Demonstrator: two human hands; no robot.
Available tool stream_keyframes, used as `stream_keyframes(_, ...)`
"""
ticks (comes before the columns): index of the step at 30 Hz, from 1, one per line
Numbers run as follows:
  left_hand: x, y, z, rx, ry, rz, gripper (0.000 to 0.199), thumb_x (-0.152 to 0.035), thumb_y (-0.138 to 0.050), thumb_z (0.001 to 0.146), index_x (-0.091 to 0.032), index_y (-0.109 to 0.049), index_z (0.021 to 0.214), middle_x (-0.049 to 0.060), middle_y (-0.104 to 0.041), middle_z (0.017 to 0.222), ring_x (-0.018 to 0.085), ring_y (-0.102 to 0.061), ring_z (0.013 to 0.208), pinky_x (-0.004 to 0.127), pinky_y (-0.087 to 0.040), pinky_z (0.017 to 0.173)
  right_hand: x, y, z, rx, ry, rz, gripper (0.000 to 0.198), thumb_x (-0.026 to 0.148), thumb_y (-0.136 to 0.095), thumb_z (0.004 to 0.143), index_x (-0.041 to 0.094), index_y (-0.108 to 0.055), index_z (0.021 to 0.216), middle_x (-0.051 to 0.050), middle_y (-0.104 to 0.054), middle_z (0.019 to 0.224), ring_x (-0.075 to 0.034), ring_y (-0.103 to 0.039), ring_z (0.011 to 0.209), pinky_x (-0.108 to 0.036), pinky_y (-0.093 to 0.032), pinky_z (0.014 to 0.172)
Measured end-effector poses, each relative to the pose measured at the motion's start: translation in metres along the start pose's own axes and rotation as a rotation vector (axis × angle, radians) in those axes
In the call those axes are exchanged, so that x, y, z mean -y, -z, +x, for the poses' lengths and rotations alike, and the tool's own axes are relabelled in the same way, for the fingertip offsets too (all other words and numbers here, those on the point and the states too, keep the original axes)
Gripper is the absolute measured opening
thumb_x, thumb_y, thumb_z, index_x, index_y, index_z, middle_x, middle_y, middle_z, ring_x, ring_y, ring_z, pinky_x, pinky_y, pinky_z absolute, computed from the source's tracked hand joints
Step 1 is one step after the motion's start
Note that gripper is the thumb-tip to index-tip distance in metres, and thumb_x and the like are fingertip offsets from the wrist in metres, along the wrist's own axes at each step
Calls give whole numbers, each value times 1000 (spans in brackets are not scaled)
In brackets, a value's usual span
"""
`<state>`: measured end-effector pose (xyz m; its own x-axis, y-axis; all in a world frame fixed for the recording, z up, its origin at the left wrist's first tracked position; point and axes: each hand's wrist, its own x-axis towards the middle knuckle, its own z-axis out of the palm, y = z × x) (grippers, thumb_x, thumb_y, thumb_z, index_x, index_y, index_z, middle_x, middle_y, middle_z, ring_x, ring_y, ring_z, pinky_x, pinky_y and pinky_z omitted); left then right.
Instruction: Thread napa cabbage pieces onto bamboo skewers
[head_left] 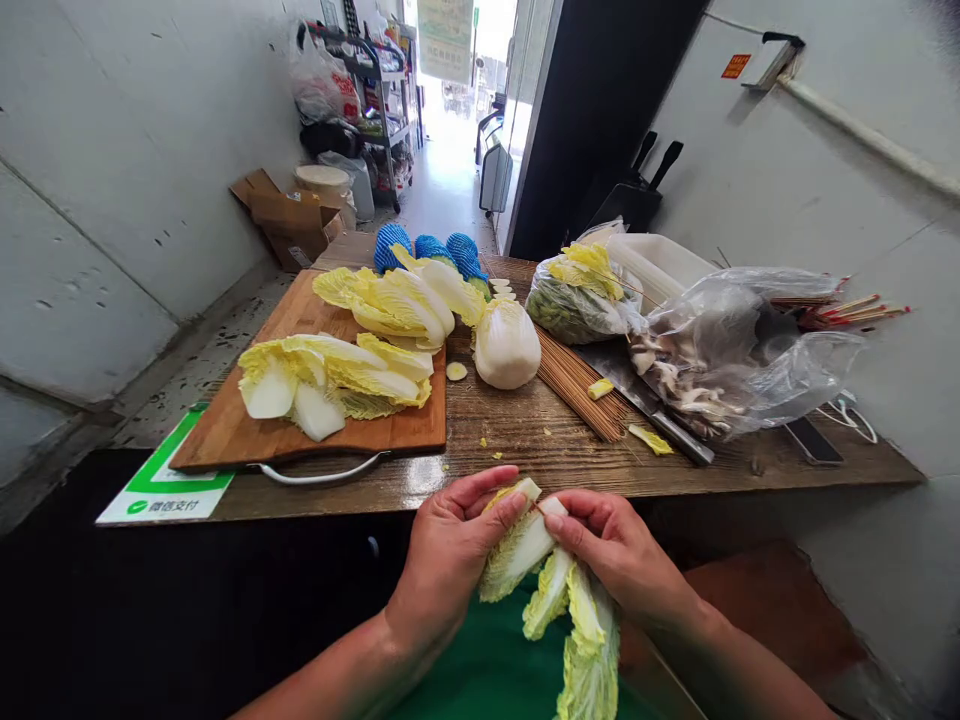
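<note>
In front of the table edge, my left hand [454, 530] pinches a napa cabbage leaf [517, 550] by its white stem end. Close beside it, my right hand [619, 545] is closed on more cabbage leaves [589, 640], which hang down below the fingers. A short bit of a thin brown skewer [539, 509] shows between the two stem ends; the rest of it is hidden. Past my hands, loose cabbage leaves [337, 370] lie on a wooden cutting board [405, 435]. A cabbage head [508, 345] rests right of the board.
Bamboo skewers [577, 385] and a knife [679, 435] lie right of the cabbage head. Beyond are bagged greens [574, 300], mushrooms [682, 385] in clear plastic and a phone [812, 440]. Blue-netted produce [431, 248] sits at the back. A green-white card [169, 490] is front left.
</note>
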<state>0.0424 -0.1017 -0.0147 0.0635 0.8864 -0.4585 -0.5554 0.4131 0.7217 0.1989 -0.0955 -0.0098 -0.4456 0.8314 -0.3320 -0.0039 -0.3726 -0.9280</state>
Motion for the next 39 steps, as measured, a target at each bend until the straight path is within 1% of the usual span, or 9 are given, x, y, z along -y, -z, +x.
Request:
stream_keyframes(3, 0, 0, 0, 13, 17, 6, 41, -23, -79, 57, -14, -67, 96, 6, -71, 71, 13, -63, 59, 22, -49, 56, -1, 1, -1, -6, 0, -16, 32, 43, -60, 79, 12, -65, 83, 0, -58, 64, -9, -49, 52, -19, -38, 50)
stream_keyframes(7, 0, 1, 0, 29, 27, 9, 37, -23, -79, 57, -14, -68, 92, 5, -71, 72, 13, -63, 60, 21, -49, 57, -3, 2, -2, -11, 15, -45, 31, 43, -60, 79, 12, -61, 74, 1, -56, 62, -8, -47, 51, -19, -37, 49)
stream_keyframes(13, 1, 2, 1, 47, 36, 25, 36, -22, -78, 58, -14, -68, 91, 5, -71, 71, 12, -62, 59, 22, -49, 57, -3, 4, -1, -20, 0, -77, 32, 43, -58, 81, 12, -61, 74, 0, -56, 62, -8, -48, 52, -19, -38, 49)
stream_keyframes(19, -3, -2, 1, 61, 94, -38, 29, -24, -77, 61, -13, -68, 86, 5, -70, 73, 13, -62, 63, 24, -49, 61, -2, 4, 0, -35, 5, -46, 33, 44, -59, 80, 12, -64, 83, 0, -56, 63, -9, -49, 52, -20, -39, 49)
stream_keyframes(22, -2, -3, 1, 104, 129, -59, 25, -26, -75, 64, -13, -67, 84, 5, -69, 73, 14, -62, 64, 25, -48, 62, 0, 3, 1, -28, 8, -6, 32, 43, -59, 80, 12, -66, 86, 0, -57, 64, -9, -49, 52, -20, -39, 50)
stream_keyframes(26, 0, -2, 0, 160, 153, -80, 21, -29, -72, 68, -13, -67, 81, 5, -68, 70, 13, -60, 62, 24, -47, 61, 1, 2, 2, -17, 28, 36, 29, 40, -60, 81, 12, -66, 85, 0, -56, 64, -7, -47, 52, -19, -38, 51)
stream_keyframes(32, 0, -2, -1, 89, 100, -56, 19, -27, -75, 63, -12, -68, 73, 3, -66, 63, 11, -57, 55, 22, -45, 55, 1, 1, 2, 10, 31, 57, 27, 37, -59, 82, 11, -67, 89, 0, -56, 65, -7, -47, 53, -18, -38, 51)
stream_keyframes(35, 0, -3, 0, 106, 105, -66, 18, -26, -75, 63, -12, -69, 73, 3, -66, 62, 11, -57, 56, 22, -45, 56, 2, 1, 1, 21, 38, 79, 26, 35, -59, 83, 12, -67, 94, -1, -58, 65, -7, -49, 54, -18, -39, 52)
stream_keyframes(39, 1, -3, 0, 110, 104, -95, 17, -26, -74, 64, -14, -70, 75, 3, -68, 68, 12, -58, 57, 23, -46, 57, 4, 0, 0, 41, 42, 113, 26, 32, -59, 83, 13, -67, 98, -2, -62, 69, -8, -54, 59, -18, -43, 56)
